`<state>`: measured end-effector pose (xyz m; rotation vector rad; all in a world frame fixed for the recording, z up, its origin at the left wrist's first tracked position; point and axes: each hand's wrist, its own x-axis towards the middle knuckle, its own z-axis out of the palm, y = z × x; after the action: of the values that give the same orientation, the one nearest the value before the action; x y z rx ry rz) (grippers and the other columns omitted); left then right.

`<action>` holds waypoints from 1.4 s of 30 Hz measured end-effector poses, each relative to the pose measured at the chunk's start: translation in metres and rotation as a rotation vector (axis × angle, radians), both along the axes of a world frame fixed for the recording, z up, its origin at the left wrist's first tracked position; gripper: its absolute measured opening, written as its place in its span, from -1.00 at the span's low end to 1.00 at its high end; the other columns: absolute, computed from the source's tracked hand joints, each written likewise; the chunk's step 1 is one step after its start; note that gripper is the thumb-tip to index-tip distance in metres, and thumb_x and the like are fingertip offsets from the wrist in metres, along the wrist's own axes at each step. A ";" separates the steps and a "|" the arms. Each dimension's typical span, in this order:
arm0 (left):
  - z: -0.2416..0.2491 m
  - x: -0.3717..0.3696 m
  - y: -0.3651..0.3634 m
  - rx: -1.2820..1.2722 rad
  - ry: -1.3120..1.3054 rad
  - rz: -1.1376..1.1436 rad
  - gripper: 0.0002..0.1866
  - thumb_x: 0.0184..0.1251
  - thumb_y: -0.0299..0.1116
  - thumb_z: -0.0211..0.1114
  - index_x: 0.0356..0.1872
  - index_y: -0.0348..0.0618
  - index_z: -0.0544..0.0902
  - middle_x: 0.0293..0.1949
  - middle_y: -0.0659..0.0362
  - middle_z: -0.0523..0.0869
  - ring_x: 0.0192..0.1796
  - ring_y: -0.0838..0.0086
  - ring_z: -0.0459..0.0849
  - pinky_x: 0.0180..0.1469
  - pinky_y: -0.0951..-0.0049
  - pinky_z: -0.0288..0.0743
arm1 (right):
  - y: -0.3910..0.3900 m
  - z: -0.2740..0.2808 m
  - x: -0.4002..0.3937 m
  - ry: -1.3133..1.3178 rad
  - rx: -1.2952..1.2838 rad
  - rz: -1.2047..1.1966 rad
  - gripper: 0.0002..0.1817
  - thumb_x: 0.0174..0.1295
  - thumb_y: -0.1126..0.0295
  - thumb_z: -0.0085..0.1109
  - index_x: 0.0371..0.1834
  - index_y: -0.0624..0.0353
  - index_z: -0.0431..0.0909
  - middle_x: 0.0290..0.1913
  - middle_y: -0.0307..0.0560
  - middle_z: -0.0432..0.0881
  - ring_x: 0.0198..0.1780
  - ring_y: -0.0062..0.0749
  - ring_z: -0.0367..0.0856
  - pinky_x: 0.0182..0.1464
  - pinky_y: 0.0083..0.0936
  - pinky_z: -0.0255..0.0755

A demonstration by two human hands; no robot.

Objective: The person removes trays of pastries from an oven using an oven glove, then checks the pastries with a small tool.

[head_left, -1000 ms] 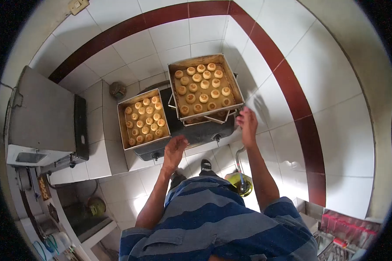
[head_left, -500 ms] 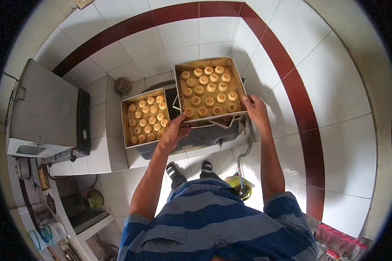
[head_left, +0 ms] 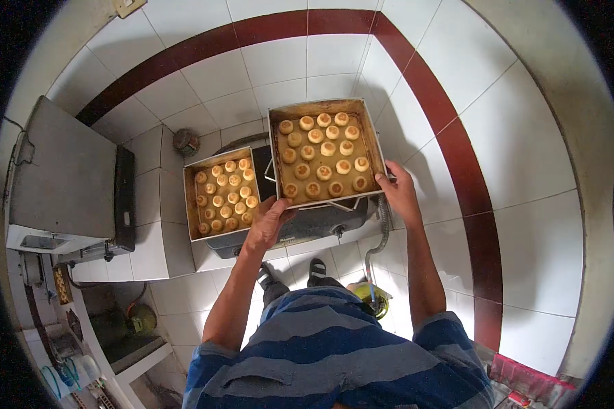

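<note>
A square metal baking tray (head_left: pixel 327 107) with rows of small round browned pastries (head_left: pixel 328 148) is held between my two hands over the right side of the stove. My left hand (head_left: pixel 271 221) is closed on its near left corner. At the near right corner my right hand (head_left: pixel 399 191) grips the rim, thumb on top. A second baking tray (head_left: pixel 190 198), also filled with browned pastries (head_left: pixel 230 194), rests to the left on the stove, close to my left hand. The fingers under the held tray are hidden.
Beneath the trays is a black gas stove (head_left: pixel 297 235) with a hose (head_left: pixel 382 235) leading down to a green gas cylinder (head_left: pixel 374 300). A metal box oven (head_left: pixel 71 174) stands on the left. White tiled walls (head_left: pixel 518 150) close in behind and right. A round dark object (head_left: pixel 185 142) sits in the back corner.
Both trays, the stove and the walls sit slightly lower in view as the camera tilts. My hands keep their grip on the right tray.
</note>
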<state>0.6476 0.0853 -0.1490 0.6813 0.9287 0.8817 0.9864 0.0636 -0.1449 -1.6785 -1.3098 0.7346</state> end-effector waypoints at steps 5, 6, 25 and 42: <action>0.027 -0.010 -0.027 0.010 0.096 -0.079 -0.47 0.35 -0.26 0.32 0.19 -0.47 0.49 0.11 -0.02 0.64 0.17 0.33 0.60 0.31 0.30 0.48 | -0.047 0.049 -0.021 0.354 -0.096 -0.016 -0.41 0.37 0.36 0.25 0.41 0.33 0.33 0.23 0.11 0.56 0.18 -0.21 0.59 0.18 -0.32 0.51; 0.039 -0.011 -0.032 0.010 0.101 -0.080 -0.47 0.35 -0.26 0.32 0.19 -0.47 0.49 0.11 -0.02 0.64 0.17 0.33 0.60 0.31 0.30 0.48 | -0.057 0.049 -0.023 0.436 -0.105 -0.048 -0.39 0.39 0.33 0.23 0.44 0.33 0.28 0.26 0.12 0.53 0.22 -0.19 0.55 0.24 -0.32 0.47; 0.033 -0.004 -0.055 0.139 0.467 -0.773 -0.27 0.38 0.12 0.32 0.28 -0.36 0.54 0.17 -0.10 0.66 0.18 0.19 0.62 0.26 0.23 0.48 | -0.242 0.020 -0.052 0.651 0.031 -0.472 -0.43 0.44 0.30 0.21 0.42 0.31 0.31 0.25 0.03 0.54 0.22 -0.27 0.54 0.25 -0.31 0.47; -0.035 0.083 0.119 1.005 1.561 -0.629 -0.67 0.23 -0.31 0.39 0.00 -0.19 0.66 0.02 -0.07 0.71 0.05 0.01 0.73 0.10 0.08 0.63 | -0.289 0.023 -0.083 0.742 0.087 -0.630 -0.50 0.44 0.44 0.10 0.40 0.31 0.29 0.23 0.04 0.56 0.19 -0.28 0.58 0.19 -0.33 0.54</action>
<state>0.7301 0.2043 -0.1842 2.5621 1.4010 0.0000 0.9036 -0.2249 -0.1224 -1.4121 -0.2671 0.7790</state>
